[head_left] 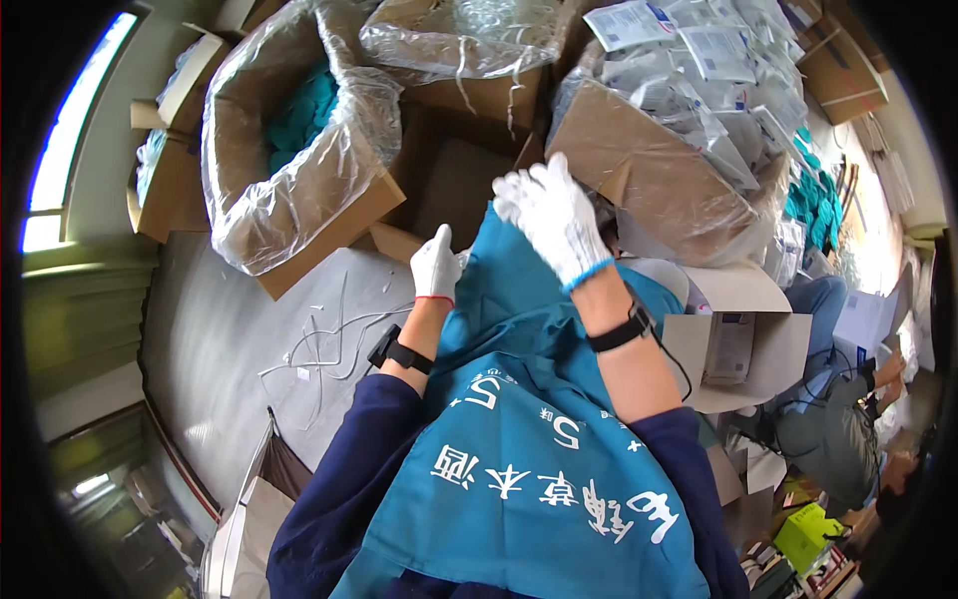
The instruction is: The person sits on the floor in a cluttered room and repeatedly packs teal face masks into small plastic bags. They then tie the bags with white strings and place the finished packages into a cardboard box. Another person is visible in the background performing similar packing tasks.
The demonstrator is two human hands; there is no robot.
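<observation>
My left hand (436, 268), in a white knit glove with a red cuff, is beside the left edge of the teal apron (519, 329) I wear. Its thumb points up and its fingers are curled in; whatever they may hold is hidden. My right hand (555, 222), in a white glove with a blue cuff, is raised over the far end of the apron. Its fingers are loosely stretched and apart, with nothing visible in them. Just beyond both hands stands an open cardboard box (449, 175), whose brown inside shows.
A plastic-lined box (235, 150) holds teal pieces (304, 120) at far left. To the right, another box (639, 150) is heaped with clear packets (709, 70). A white carton (778, 349) sits nearer. Another person (828, 429) works at right. Loose straps (329, 344) lie on the floor.
</observation>
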